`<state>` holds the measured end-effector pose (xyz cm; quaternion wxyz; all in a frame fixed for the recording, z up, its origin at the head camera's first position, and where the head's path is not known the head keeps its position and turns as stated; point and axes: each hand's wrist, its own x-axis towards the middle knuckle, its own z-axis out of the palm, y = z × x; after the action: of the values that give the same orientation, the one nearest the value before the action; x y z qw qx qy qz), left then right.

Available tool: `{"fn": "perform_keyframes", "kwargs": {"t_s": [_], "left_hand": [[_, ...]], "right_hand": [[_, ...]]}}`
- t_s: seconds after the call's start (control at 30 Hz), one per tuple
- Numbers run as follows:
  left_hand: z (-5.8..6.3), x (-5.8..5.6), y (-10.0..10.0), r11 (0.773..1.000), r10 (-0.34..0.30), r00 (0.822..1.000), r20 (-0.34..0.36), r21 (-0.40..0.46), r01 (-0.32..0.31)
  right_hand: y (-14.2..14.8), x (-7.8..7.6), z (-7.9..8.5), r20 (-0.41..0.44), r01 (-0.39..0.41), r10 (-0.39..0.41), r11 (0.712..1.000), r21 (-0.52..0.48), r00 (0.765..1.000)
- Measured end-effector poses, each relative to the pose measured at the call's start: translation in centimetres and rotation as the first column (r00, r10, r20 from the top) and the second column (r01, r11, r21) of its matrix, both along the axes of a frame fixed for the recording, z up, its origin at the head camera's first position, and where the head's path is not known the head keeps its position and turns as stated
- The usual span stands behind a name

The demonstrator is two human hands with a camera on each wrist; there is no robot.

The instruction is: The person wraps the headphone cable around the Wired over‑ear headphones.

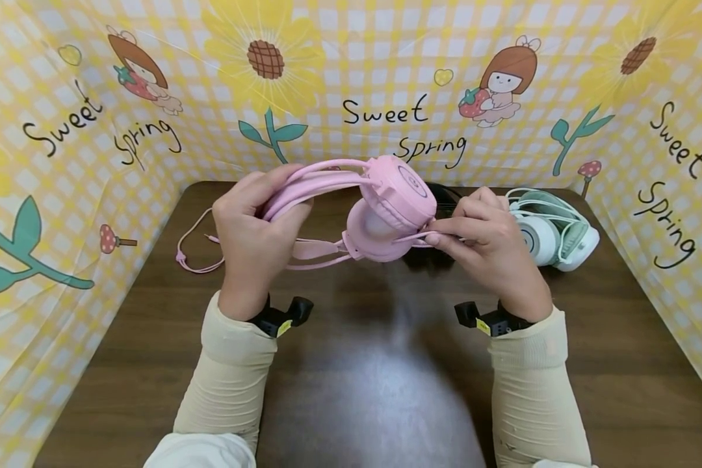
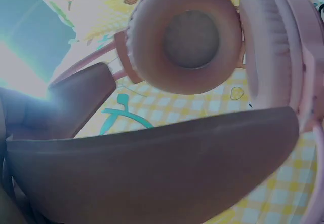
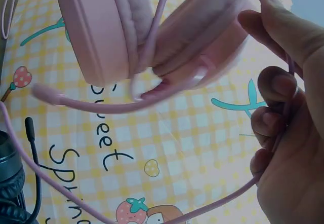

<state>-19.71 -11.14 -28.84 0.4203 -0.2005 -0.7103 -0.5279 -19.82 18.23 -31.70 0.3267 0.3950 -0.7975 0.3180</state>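
Note:
My left hand (image 1: 251, 237) grips the headband of a pink headset (image 1: 400, 192), holding it up over the table. Its two ear cups hang to the right of that hand, close together. In the left wrist view, the padded headband (image 2: 152, 168) spans the foreground with a cushioned ear cup (image 2: 147, 57) behind. Thumb and forefinger of my right hand (image 1: 491, 244) pinch the thin pink cable (image 3: 223, 201) beside the cups, and the other fingers curl around it. A pink microphone boom (image 3: 101, 105) extends below the ear cups in the right wrist view.
White and mint-green headphones (image 1: 578, 247) lie on the brown table (image 1: 351, 390) at the right. A black headset (image 1: 429, 259) sits behind the pink one, partly hidden. At the left, a thin pink cable loop (image 1: 181, 257) shows beyond my left hand. Yellow checked cloth surrounds the table.

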Motion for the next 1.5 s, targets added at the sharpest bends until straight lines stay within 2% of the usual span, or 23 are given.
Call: {"fn": "perform_keyframes", "kwargs": {"t_s": [0.1,0.17,0.33,0.43,0.63,0.9,1.03,1.13,1.23,1.37,1.5], "left_hand": [[0.1,0.1,-0.3,0.997,-0.032,0.998,0.048,-0.065,0.035],[0.2,0.2,-0.4,0.993,-0.057,0.991,0.123,-0.098,0.069],[0.0,0.2,-0.2,0.972,-0.099,0.945,0.311,-0.172,0.159],[-0.2,-0.1,0.2,0.959,-0.098,0.929,0.358,-0.215,0.184],[-0.9,-0.3,1.0,0.946,-0.077,0.912,0.404,-0.259,0.195],[-1.3,-0.2,2.3,0.902,-0.026,0.887,0.462,-0.370,0.220],[-1.1,-0.1,2.5,0.883,-0.017,0.870,0.493,-0.401,0.244],[-0.9,0.0,2.2,0.852,-0.032,0.860,0.510,-0.435,0.290],[-0.8,0.0,1.7,0.829,-0.076,0.846,0.527,-0.438,0.348],[-0.6,0.0,1.2,0.818,-0.128,0.829,0.544,-0.415,0.399],[-0.4,0.1,0.5,0.810,-0.183,0.824,0.537,-0.393,0.436]], "right_hand": [[0.1,0.0,0.1,-0.030,0.005,-0.006,1.000,-0.009,1.000],[0.2,-0.1,0.2,-0.056,-0.003,0.003,1.000,0.000,0.998],[-0.2,-0.1,0.2,-0.080,-0.062,0.062,0.998,-0.003,0.995],[-0.6,-0.1,0.3,-0.076,-0.102,0.101,0.995,-0.005,0.992],[-1.7,0.2,0.2,-0.063,-0.165,0.165,0.986,0.007,0.984],[-3.3,0.6,0.1,-0.105,-0.184,0.195,0.977,0.105,0.975],[-3.5,0.6,-0.1,-0.080,-0.181,0.193,0.974,0.135,0.978],[-3.1,0.4,-0.1,-0.066,-0.146,0.156,0.981,0.131,0.986],[-2.6,0.3,0.0,-0.056,-0.129,0.135,0.987,0.099,0.989],[-2.4,0.3,0.2,-0.027,-0.150,0.152,0.986,0.069,0.988],[-1.9,0.2,0.2,-0.005,-0.154,0.154,0.986,0.069,0.988]]}}
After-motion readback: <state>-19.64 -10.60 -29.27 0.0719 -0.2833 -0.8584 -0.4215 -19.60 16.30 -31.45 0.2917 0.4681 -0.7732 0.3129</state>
